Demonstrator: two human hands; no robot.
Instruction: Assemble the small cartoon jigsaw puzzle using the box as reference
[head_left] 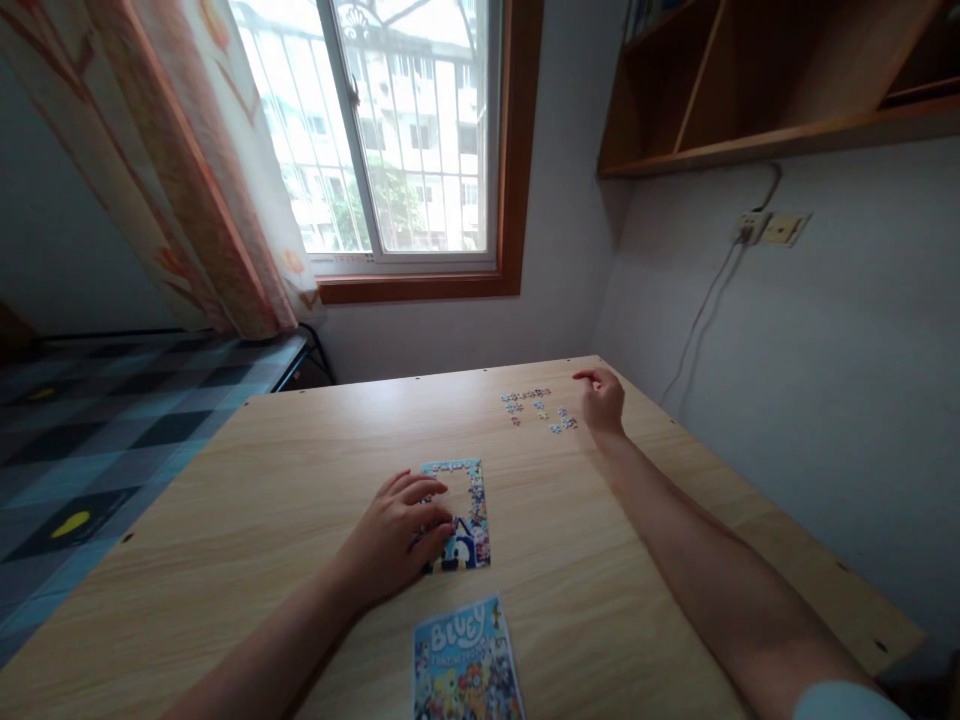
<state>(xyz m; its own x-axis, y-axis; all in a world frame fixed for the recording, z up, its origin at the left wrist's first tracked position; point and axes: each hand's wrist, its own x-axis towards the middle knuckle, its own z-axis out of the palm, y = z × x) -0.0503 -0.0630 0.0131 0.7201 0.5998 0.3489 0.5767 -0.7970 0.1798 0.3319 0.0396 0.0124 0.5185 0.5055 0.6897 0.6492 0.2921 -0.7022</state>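
A partly assembled jigsaw puzzle lies flat on the table, its border joined and a bare gap in its upper middle. My left hand rests over the puzzle's left side with its fingers spread, covering part of it. Several loose puzzle pieces are scattered farther back to the right. Just right of those pieces is my right hand, its fingers curled in and the index finger bent toward the left. Whatever the right fingers may hold is hidden. Nearest me lies a picture sheet marked "Bluey".
The wooden table reaches toward a window and the right wall. A bed with checked bedding stands left, beside a curtain. Wall shelves hang upper right, above a socket with a cable.
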